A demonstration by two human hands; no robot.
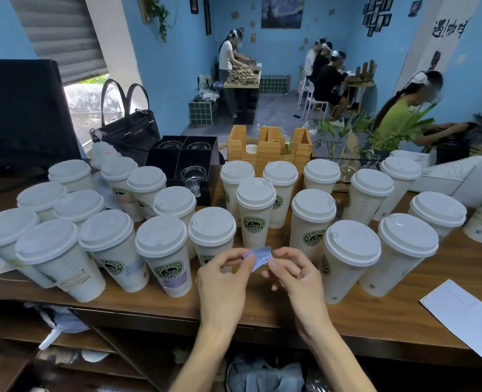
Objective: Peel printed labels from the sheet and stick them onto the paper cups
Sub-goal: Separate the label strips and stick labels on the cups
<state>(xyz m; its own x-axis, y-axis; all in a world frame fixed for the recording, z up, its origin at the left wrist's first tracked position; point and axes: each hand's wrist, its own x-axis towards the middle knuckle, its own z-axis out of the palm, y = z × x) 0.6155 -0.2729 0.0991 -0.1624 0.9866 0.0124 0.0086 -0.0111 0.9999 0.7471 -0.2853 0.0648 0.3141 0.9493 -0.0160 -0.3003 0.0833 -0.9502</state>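
here both hands, the left hand (226,274) and right hand (293,274), pinch one small label (258,257) lying crosswise between them, just short of the nearest bare cup (255,215).

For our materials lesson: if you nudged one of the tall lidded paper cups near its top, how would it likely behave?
The cup would probably tip rather than slide: it is tall, with a base narrower than its lid. Being paper, it looks light for its size, though its fill is hidden. Packed neighbours might catch it or fall too.
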